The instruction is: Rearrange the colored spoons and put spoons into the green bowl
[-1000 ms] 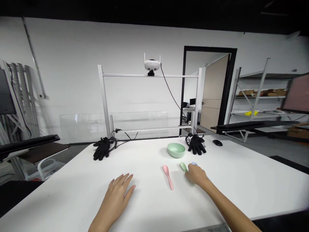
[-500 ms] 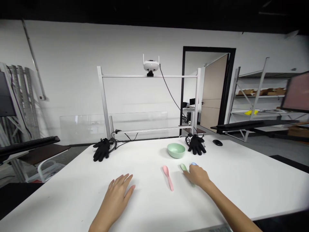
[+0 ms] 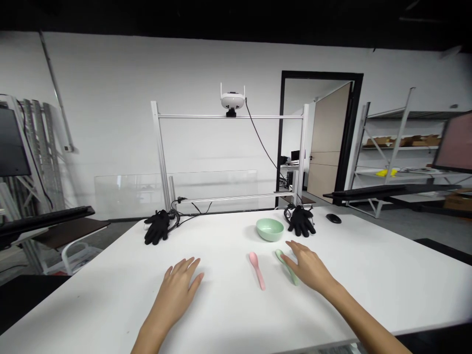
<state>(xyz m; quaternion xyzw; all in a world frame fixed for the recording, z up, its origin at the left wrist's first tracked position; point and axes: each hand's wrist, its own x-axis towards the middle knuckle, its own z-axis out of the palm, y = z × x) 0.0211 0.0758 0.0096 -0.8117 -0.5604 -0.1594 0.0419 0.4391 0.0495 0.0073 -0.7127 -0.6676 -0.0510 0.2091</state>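
Left of centre, rear edge of the white table (image 3: 103,309): black glove (image 3: 157,227). Lower left: left hand (image 3: 175,292), fingers loosely spread, holding nothing. Lower centre: pink spoon (image 3: 258,274), lying flat, apart from both hands. Above and right of it: green bowl (image 3: 270,233), upright. Right of centre: green spoon (image 3: 294,278), partly covered by the thumb of the right hand (image 3: 312,268); fingers parted, no grip seen, contact uncertain. Step, as judged: right hand positioned at green spoon. Gripping it would call for thumb and fingers closing around the handle.
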